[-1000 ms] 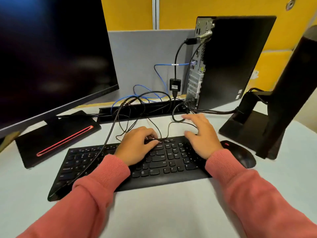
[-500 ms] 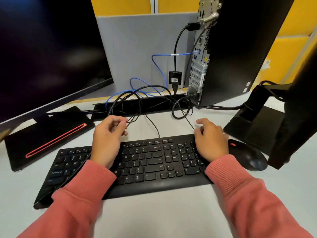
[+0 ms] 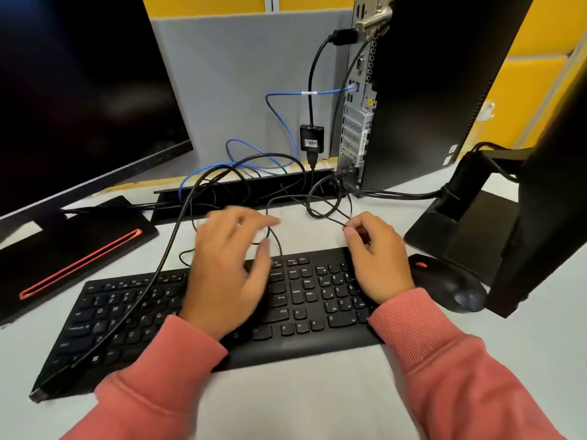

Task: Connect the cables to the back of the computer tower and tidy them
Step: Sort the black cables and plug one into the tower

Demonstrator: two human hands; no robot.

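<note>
Thin black cable (image 3: 320,211) loops on desk just beyond both hands, running back toward computer tower (image 3: 422,90) standing upright beyond right hand. Right hand (image 3: 378,255), fingers curled, pinches thin black cable between thumb and fingertips above keyboard's far edge. Left hand (image 3: 228,265) blurred, fingers spread and fairly straight over cable loop; cannot tell whether it touches cable. Keyboard (image 3: 190,312) under both hands; thicker black cable (image 3: 143,293) crosses its left half. Blue cable (image 3: 279,122) plugged into tower rear. Mouse (image 3: 451,285) right of right hand. Monitor (image 3: 79,84) beyond left hand.
</note>
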